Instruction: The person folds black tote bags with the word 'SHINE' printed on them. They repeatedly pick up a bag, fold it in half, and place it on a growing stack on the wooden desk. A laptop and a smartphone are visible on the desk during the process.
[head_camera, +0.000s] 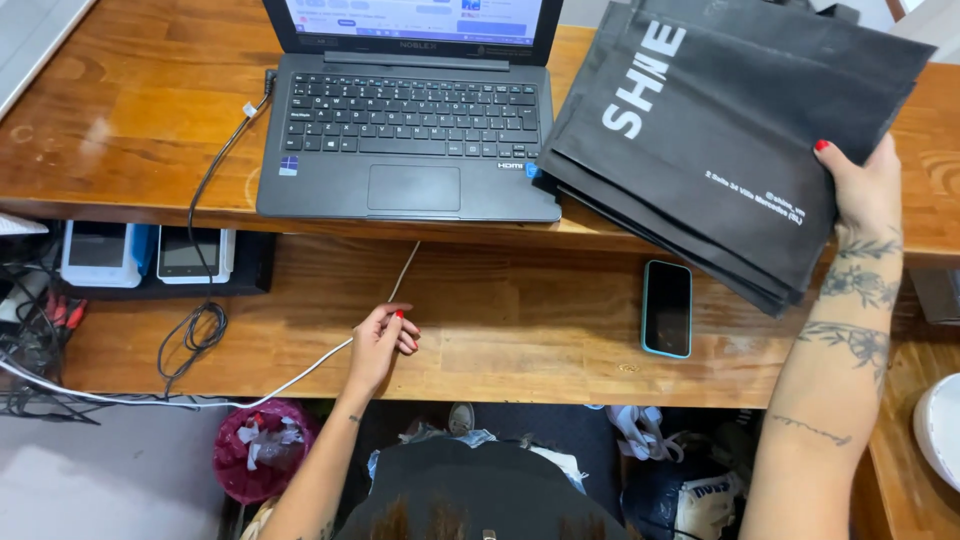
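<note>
Nearest, at 7 o'clock under the counter edge: a pink waste bin (262, 447) with crumpled paper inside.

Left hand (382, 341), at 8 o'clock on the lower wooden shelf (520, 335): fingers loosely curled, resting on the wood beside a thin white cable (402, 272). I cannot tell whether it pinches the cable or merely touches it.

Phone (667, 308), at 4 o'clock on the same shelf: dark screen, light-blue case, lying flat near the front edge, apart from both hands.

Right hand (862, 196), at 2 o'clock: gripping the near right corner of a stack of black bags (720, 140), thumb on top. The stack lies tilted on the upper counter (120, 130), its lower corner overhanging the shelf above the phone and its left edge touching the laptop (408, 130).

Laptop, at 12 o'clock: open, screen lit.

Card readers (145, 254), at 9 o'clock, with a coiled black cord (195, 330) hanging beside them.

Risks, as a judgement: held by one corner only, the bags could fan apart and slide onto the phone, nudging it off the edge. A tug on the white cable might drag whatever it feeds.
</note>
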